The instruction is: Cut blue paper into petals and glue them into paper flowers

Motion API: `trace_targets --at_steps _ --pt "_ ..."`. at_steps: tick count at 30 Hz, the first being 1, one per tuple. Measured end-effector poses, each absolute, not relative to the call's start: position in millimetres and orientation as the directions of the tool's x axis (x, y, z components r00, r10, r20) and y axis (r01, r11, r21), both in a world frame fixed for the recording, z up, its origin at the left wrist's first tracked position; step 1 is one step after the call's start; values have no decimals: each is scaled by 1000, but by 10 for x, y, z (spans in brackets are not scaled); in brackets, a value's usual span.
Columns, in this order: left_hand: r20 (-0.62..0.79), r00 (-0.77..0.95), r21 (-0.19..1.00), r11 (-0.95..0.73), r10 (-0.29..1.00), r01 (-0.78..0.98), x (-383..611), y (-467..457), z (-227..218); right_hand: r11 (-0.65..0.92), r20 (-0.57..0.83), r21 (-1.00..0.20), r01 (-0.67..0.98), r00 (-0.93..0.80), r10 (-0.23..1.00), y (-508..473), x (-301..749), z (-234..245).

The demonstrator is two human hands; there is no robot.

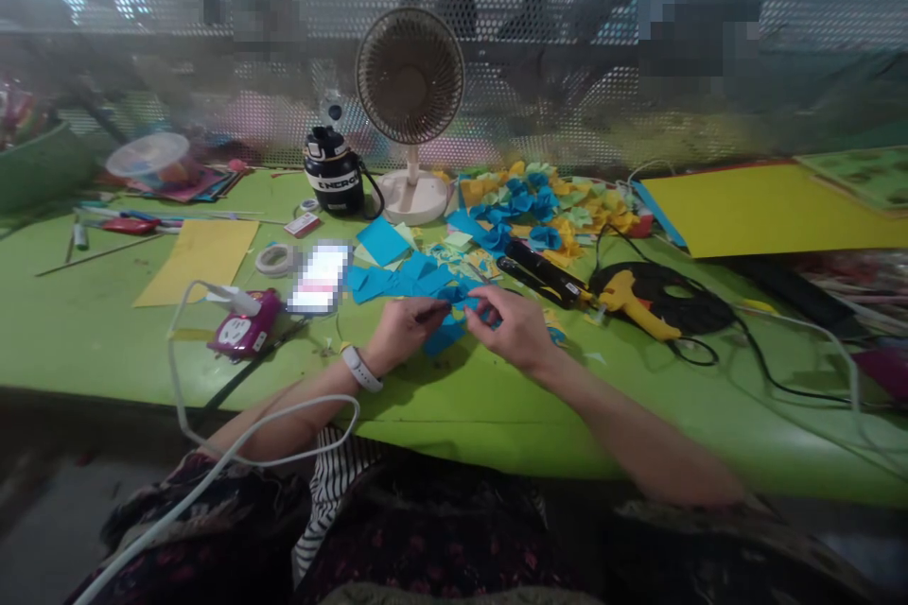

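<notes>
Hands: two, left hand [406, 326] and right hand [516, 329], palms down over green table [106, 331]
Grip: fingertips of both pinched onto one blue paper piece [446, 337], near the table's front edge
Nearby: one fan [410, 76], one glue gun [635, 301], one tape roll [275, 259]

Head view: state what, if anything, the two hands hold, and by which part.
Both hold one blue paper piece: the left hand pinches its upper left edge, the right hand its right side. Finer detail is blurred.
</notes>
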State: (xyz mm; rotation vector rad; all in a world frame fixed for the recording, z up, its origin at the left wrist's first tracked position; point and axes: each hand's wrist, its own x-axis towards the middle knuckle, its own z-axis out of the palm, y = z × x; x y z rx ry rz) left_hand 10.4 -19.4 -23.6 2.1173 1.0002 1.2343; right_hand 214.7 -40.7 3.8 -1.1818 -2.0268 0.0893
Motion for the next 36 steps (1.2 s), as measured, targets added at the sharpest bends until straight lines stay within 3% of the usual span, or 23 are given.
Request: trace_targets --at_steps 7,20,36 --pt "560 363 670 -665 745 330 105 -209 -255 565 666 -351 746 -225 711 -360 2161 57" --pt "592 435 593 -732 678 334 109 -231 -230 569 672 -306 764 -250 697 -320 2172 -35" --pt "497 245 803 -548 833 236 88 -106 -270 581 661 -458 673 -180 729 -302 2212 34"
